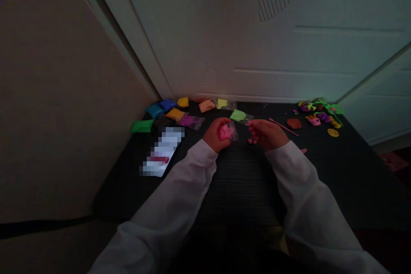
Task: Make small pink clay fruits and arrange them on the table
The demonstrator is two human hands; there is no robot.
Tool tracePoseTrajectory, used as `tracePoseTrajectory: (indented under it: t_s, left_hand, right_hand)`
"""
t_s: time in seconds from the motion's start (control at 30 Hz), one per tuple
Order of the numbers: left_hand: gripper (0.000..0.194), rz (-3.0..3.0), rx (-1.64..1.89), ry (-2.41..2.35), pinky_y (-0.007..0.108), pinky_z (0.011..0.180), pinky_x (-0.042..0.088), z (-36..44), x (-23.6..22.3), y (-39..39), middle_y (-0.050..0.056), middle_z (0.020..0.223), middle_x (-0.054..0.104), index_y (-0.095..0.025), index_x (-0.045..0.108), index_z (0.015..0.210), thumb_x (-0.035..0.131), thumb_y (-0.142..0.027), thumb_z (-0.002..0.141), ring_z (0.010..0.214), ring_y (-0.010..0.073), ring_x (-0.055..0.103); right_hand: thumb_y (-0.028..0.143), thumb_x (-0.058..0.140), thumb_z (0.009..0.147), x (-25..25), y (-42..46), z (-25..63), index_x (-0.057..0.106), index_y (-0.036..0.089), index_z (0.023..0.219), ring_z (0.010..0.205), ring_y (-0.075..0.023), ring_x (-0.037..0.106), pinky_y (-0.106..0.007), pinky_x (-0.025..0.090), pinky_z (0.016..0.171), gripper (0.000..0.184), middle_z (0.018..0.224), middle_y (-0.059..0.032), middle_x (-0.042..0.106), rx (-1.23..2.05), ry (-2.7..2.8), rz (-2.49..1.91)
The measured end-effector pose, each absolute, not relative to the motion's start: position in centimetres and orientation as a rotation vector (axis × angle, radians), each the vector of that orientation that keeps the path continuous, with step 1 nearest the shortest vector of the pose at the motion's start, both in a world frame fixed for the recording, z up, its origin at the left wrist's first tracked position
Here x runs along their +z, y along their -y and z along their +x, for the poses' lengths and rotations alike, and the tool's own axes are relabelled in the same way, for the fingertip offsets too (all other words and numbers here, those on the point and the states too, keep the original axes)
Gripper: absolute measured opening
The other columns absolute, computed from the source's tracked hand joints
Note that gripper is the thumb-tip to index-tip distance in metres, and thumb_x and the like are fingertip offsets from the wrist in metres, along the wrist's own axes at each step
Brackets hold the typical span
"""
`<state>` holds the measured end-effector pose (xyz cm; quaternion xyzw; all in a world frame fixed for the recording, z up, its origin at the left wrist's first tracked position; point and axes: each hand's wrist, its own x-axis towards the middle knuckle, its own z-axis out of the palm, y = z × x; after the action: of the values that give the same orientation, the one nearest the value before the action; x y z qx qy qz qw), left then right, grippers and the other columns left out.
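Note:
My left hand is closed around a small clear bag of pink modelling clay, its open plastic end pointing right. To the right, my right hand is closed in a pinch, and a bit of pink clay shows at its fingertips. Below those fingers, small pink clay lumps lie on the dark table. A bag of light green clay sits just behind the hands. Beyond my right hand lies a thin pink stick.
At the left lies a lit phone. Bags of green, blue, orange and purple clay lie behind it. Colourful clay shapes, a red-brown piece and a yellow disc are at the right. A white panel rises behind.

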<state>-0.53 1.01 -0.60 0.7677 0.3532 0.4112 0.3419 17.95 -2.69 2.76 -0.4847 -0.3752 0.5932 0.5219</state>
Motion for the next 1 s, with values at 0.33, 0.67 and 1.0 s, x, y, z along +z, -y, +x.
tracePoseTrajectory:
  t_s: [0.33,0.67,1.0]
  left_hand:
    - [0.055,1.796,1.124,-0.871,0.032,0.080,0.039,-0.9,-2.2,-2.4,0.005,0.100,0.050,-0.018,0.044,0.105,0.055,-0.009,0.052,0.089,0.0175,0.049]
    - [0.055,1.656,1.119,-0.884,0.028,0.075,0.040,-0.9,-2.3,-2.9,0.004,0.095,0.050,-0.016,0.044,0.104,0.057,-0.010,0.051,0.080,0.0137,0.051]
    - [0.054,1.639,1.132,-0.894,0.029,0.076,0.039,-0.9,-2.2,-3.0,0.004,0.095,0.049,-0.016,0.043,0.104,0.058,-0.010,0.051,0.080,0.0134,0.050]
  right_hand:
    - [0.011,0.056,0.069,3.3,3.5,17.9,0.059,0.015,0.091,0.084,-0.0109,0.061,-0.020,0.049,0.078,0.023,0.089,-0.0049,0.066,1.731,0.792,-0.923]
    - [0.002,0.055,0.066,3.0,3.5,17.6,0.058,0.012,0.094,0.097,-0.0142,0.057,-0.020,0.046,0.087,0.030,0.099,-0.0080,0.064,1.840,0.756,-0.868]
    - [0.009,0.061,0.066,3.3,3.7,17.4,0.062,0.014,0.085,0.076,-0.0086,0.063,-0.011,0.051,0.068,0.020,0.078,-0.0034,0.068,1.805,0.759,-0.949]
